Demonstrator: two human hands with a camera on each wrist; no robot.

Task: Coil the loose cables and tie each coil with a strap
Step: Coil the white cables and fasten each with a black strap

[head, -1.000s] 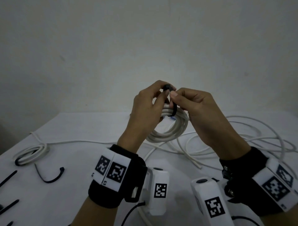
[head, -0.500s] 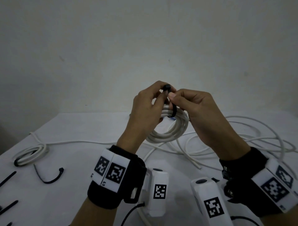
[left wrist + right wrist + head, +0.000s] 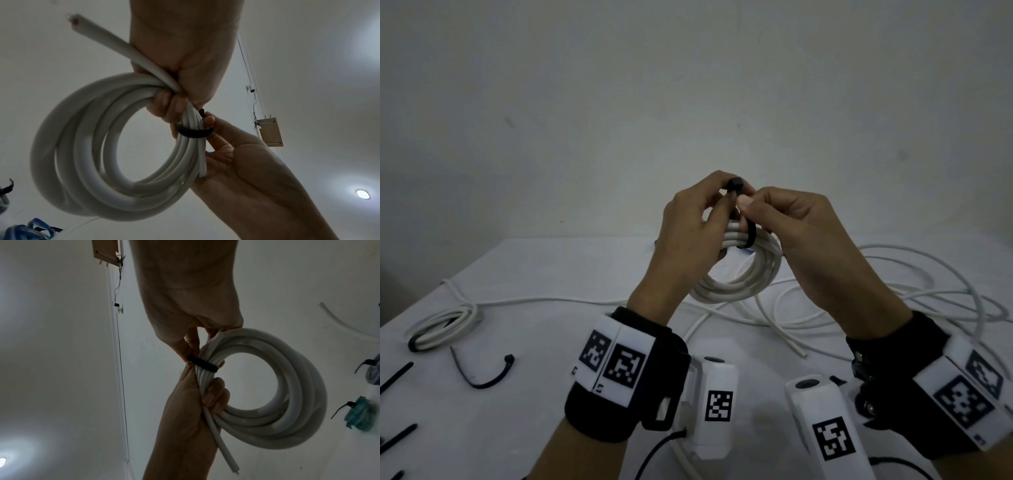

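From the head camera, both hands are up above the bench [image 3: 524, 404], the left hand [image 3: 688, 233] and right hand [image 3: 794, 236] meeting over a white cable coil [image 3: 743, 274], fingertips pinching the black strap [image 3: 748, 236] looped round its top. More loose white cable [image 3: 928, 274] sprawls on the bench to the right; a tied coil [image 3: 445, 325] and a spare black tie [image 3: 482, 373] lie far left. Left wrist view: the left hand's fingers curl round the bundled turns, a cut cable end [image 3: 98, 30] poking out, strap [image 3: 194, 132] just below. Right wrist view: the right hand's thumb and finger pinch the strap [image 3: 202, 364] against the coil [image 3: 287, 402].
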